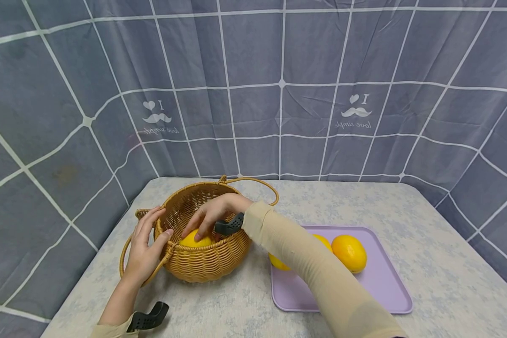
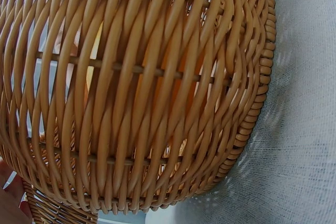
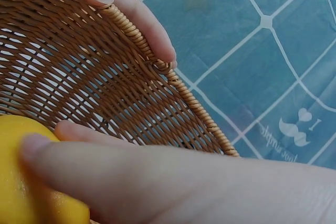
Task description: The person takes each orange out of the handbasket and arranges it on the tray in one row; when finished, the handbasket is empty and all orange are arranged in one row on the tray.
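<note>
Inside a brown wicker basket point(image 1: 207, 265), my right hand point(image 1: 215, 212) holds a yellow lemon point(image 1: 196, 238), thumb and fingers curled over it. The right wrist view shows the thumb pressed against the lemon point(image 3: 31, 177) near the woven wall. At the basket's left rim, my left hand point(image 1: 145, 253) grips the edge, its thumb at the rim and its fingers outside. The weave of the basket point(image 2: 131, 77) fills most of the left wrist view, with yellow-orange showing through the gaps. How deep the lemon lies is partly hidden by the front rim.
A lilac tray point(image 1: 384, 291) lies to the right, bearing a lemon point(image 1: 349, 253) and more yellow fruit partly covered by my right sleeve point(image 1: 312, 267). The basket's handles point(image 1: 264, 182) stick out at both sides. A grey checked curtain point(image 1: 253, 112) hangs behind the table point(image 1: 439, 263).
</note>
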Tool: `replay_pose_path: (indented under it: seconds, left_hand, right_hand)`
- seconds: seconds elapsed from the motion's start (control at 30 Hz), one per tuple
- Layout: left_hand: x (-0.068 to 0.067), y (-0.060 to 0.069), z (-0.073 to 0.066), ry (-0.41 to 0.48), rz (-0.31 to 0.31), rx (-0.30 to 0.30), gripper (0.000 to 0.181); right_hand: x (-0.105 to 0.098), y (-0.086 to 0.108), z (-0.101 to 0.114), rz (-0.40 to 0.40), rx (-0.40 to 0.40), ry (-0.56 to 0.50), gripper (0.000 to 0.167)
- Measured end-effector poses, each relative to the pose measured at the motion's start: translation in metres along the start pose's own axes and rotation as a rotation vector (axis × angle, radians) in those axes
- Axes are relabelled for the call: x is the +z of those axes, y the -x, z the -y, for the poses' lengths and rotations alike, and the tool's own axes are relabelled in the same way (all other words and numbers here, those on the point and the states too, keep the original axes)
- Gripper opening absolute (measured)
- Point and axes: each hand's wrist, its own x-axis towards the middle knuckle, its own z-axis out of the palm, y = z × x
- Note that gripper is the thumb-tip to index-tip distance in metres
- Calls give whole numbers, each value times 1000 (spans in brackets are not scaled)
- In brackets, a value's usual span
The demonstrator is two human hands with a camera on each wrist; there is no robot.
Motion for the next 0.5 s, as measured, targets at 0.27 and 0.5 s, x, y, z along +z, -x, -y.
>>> replay_pose_path:
  seconds: [0.27, 0.5]
  left_hand:
    - [0, 0, 0, 3, -4, 12, 50]
    - [0, 0, 3, -8, -2, -5, 51]
  right_hand:
    - [-3, 0, -1, -70, -13, 191, 64]
    - [-4, -2, -2, -70, -6, 206, 64]
